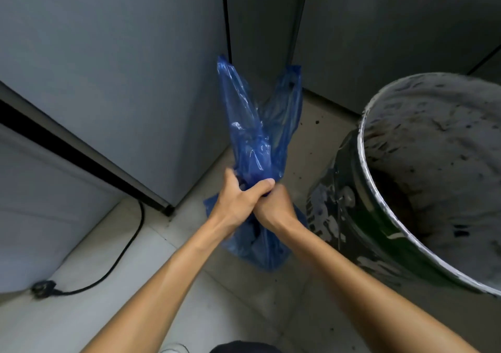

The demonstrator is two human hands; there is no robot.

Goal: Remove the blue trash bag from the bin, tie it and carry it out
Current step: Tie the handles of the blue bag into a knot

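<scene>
The blue trash bag [257, 136] is out of the bin and hangs above the tiled floor in the middle of the view. Both hands grip its gathered neck. My left hand [240, 198] wraps the neck from the left, thumb on top. My right hand [275, 207] is pressed against it from the right, fingers closed around the plastic. Two long handle flaps stand up above the hands in a V. The filled lower part of the bag sags below my wrists. The bin [360, 211], a dirty paint-stained bucket with a pale rim, stands at the right, with no bag in it.
Grey appliance or cabinet panels [122, 68] rise at the left and back, close behind the bag. A black power cord [124, 247] runs across the floor at the lower left to a plug. Pale floor tiles [238, 298] lie below my arms.
</scene>
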